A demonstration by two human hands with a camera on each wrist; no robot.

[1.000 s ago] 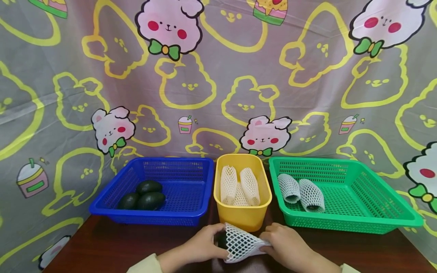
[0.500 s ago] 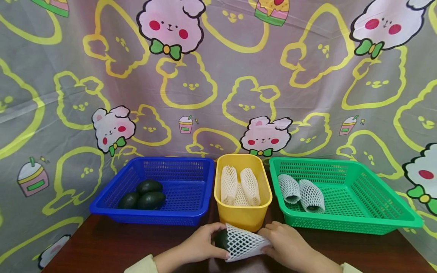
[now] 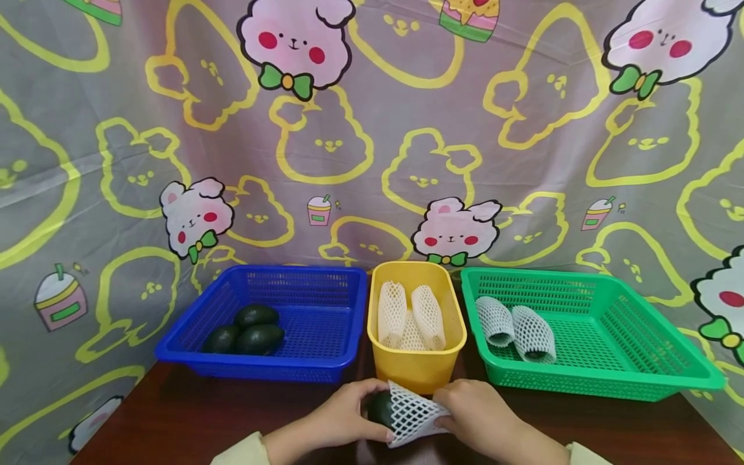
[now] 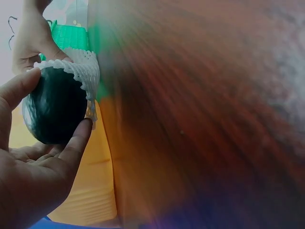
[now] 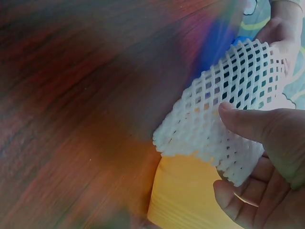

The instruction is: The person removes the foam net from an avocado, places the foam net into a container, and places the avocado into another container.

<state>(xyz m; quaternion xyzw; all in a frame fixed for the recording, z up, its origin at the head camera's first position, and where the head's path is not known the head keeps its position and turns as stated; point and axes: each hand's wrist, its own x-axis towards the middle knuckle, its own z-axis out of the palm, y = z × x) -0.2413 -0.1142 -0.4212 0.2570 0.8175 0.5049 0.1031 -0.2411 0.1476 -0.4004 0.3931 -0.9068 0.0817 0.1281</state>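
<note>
In the head view my left hand (image 3: 349,414) grips a dark green avocado (image 3: 380,410) that is partly inside a white foam net sleeve (image 3: 409,416). The left wrist view shows the avocado's bare end (image 4: 57,107) between thumb and fingers, with the sleeve's open rim around its far side. My right hand (image 3: 476,410) pinches the sleeve's narrower free end. In the right wrist view the thumb lies on top of the net (image 5: 209,105) and the fingers curl beneath. Dark avocado shows through the mesh at the left-hand end.
Behind the hands stands a yellow bin (image 3: 415,368) with several foam net sleeves. A blue basket (image 3: 256,371) at left holds 3 avocados (image 3: 259,339). At right, a green basket (image 3: 581,381) holds two net-wrapped avocados (image 3: 533,332). All stand on a dark wooden table (image 3: 192,413).
My right hand has shifted left toward the left hand, bunching the sleeve's free end shorter. More of the avocado's bare end shows beside my left hand. The baskets stay put.
</note>
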